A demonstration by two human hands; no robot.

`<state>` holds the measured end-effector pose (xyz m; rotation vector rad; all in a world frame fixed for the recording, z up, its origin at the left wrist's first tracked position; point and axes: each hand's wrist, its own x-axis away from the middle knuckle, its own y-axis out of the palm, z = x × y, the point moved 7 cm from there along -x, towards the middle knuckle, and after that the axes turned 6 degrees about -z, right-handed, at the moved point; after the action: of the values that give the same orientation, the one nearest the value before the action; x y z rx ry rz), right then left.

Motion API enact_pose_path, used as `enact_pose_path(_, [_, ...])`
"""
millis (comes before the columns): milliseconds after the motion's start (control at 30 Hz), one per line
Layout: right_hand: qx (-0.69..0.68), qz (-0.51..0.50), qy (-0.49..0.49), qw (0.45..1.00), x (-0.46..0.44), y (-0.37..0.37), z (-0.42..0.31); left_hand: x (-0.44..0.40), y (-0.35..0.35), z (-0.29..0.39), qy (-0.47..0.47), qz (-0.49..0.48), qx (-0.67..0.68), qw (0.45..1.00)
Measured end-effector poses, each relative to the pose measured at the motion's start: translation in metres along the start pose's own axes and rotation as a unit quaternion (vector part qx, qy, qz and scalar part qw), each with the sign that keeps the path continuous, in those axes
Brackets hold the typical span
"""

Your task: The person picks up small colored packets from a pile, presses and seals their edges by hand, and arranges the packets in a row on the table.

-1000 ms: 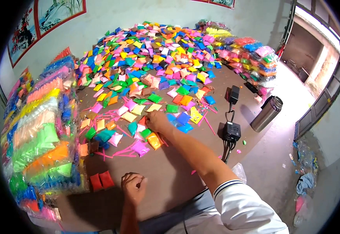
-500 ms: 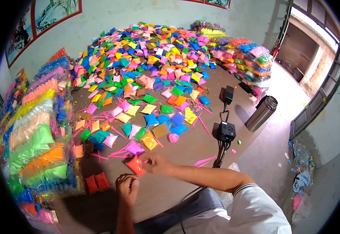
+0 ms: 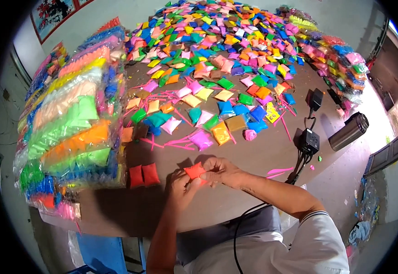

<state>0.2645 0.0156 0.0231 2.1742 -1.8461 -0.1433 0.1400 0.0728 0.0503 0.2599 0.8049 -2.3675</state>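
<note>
A small red packet (image 3: 194,170) is held between both hands above the brown table, near its front edge. My left hand (image 3: 180,184) pinches it from the left and below. The fingers of my right hand (image 3: 222,172) close on its right side. Two more red packets (image 3: 144,175) lie side by side on the table, left of my hands. Beyond my hands are an orange packet (image 3: 220,133), a purple packet (image 3: 201,140) and a brown packet (image 3: 236,123), with pink strips (image 3: 176,144) among them.
A large heap of coloured packets (image 3: 208,36) covers the back. Bagged packets are stacked at the left (image 3: 71,123) and back right (image 3: 333,59). On the right stand a steel flask (image 3: 348,131) and a black cabled box (image 3: 309,140). A blue stool (image 3: 101,253) is below the table.
My right hand has come back from the packets with a red packet and met my left hand, which now grips it too. The view has shifted, moving the table rightward in the frame.
</note>
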Motion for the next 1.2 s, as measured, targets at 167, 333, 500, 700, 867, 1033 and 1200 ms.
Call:
enact_pose_path(167, [-0.124, 0.019, 0.046, 0.991, 0.000, 0.001, 0.009, 0.003, -0.003, -0.001, -0.008, -0.003, -0.004, 1.000])
enact_pose_path(333, [-0.051, 0.043, -0.122, 0.990, -0.002, -0.030, -0.025, 0.004, -0.005, 0.001, -0.060, -0.001, 0.085, 0.995])
enact_pose_path(500, [0.355, 0.251, -0.191, 0.880, 0.015, -0.055, -0.114, 0.005, -0.003, -0.005, -0.052, -0.014, 0.079, 0.995])
enact_pose_path(700, [0.277, 0.053, -0.015, 0.959, 0.003, -0.021, -0.033, -0.001, -0.002, 0.004, -0.009, -0.012, 0.038, 0.999])
enact_pose_path(867, [0.105, 0.006, -0.032, 0.994, -0.009, 0.011, -0.007, 0.003, 0.000, -0.005, -0.019, -0.058, -0.027, 0.998])
enact_pose_path(1033, [0.093, 0.008, -0.050, 0.994, -0.013, 0.004, 0.004, 0.001, 0.002, -0.006, -0.020, -0.099, -0.089, 0.991])
enact_pose_path(1200, [0.051, 0.023, -0.049, 0.997, -0.013, 0.010, -0.001, 0.001, -0.003, 0.000, -0.051, -0.061, -0.008, 0.997])
